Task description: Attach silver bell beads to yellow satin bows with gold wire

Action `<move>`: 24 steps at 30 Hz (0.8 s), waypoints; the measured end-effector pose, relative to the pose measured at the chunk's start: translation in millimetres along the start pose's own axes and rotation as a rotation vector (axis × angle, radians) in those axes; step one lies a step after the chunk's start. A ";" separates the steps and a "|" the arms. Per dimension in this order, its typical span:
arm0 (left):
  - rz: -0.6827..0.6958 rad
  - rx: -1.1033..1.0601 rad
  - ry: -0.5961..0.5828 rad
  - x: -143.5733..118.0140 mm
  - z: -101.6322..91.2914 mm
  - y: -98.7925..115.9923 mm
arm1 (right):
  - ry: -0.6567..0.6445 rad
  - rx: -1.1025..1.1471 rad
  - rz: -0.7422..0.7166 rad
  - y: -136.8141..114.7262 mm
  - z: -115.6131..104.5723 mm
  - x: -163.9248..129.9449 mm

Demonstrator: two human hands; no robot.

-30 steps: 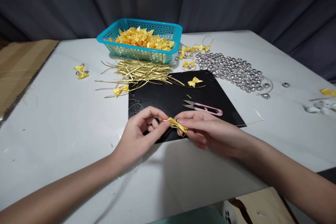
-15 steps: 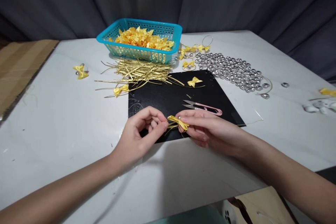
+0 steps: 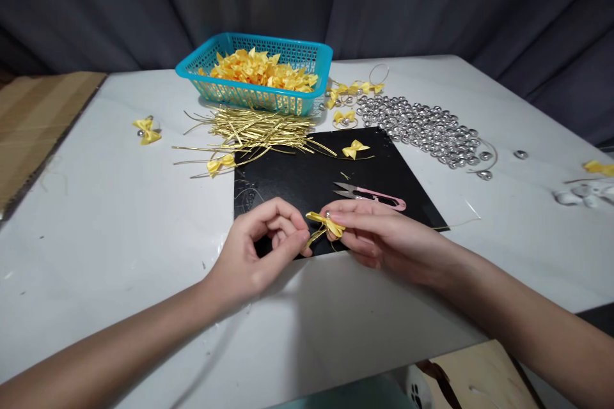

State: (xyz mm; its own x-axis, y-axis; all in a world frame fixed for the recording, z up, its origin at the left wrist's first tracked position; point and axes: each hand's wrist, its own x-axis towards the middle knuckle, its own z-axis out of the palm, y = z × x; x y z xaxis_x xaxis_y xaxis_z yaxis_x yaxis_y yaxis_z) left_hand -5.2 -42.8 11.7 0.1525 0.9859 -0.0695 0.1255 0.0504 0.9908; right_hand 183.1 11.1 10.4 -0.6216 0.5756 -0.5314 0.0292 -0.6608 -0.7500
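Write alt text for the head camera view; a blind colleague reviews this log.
Two bare hands pinch a small yellow ribbon bow with gold wire tails over a black square mat: left hand on the wire, right hand on the bow. Behind lie pink thread snips, loose gold wires, silver beads and a turquoise plastic basket of bows.

The place looked like a small handicraft workstation, set up for piecework rather than a factory line. A white table [image 3: 119, 217] stood before a dark grey curtain backdrop [image 3: 432, 0]. Supplies lay in bulk: a turquoise plastic basket [image 3: 256, 97] heaped with yellow ribbon bows, a loose pile of gold wire ties [image 3: 254, 131], a spread of silver beads [image 3: 426, 131], a black work mat [image 3: 311, 179] and pink-handled thread snips [image 3: 371, 197].
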 end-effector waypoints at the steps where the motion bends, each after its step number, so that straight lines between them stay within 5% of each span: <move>1: -0.001 0.002 -0.001 -0.1 0.1 0.2 | 0.003 0.004 -0.001 0.0 0.1 -0.2; 10: 0.027 0.040 -0.010 0.0 0.2 1.5 | -0.003 -0.003 0.005 1.0 -0.8 0.1; 24: 0.224 0.256 -0.225 -5.6 2.3 -1.3 | -0.032 -0.002 -0.012 -1.3 0.0 -0.5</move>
State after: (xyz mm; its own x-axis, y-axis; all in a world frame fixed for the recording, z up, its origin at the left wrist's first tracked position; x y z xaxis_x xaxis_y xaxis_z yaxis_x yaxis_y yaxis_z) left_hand -3.9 -48.8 10.5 0.4109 0.9069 0.0932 0.3004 -0.2312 0.9254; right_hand 183.4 11.7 11.6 -0.6470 0.5678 -0.5090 0.0226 -0.6529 -0.7571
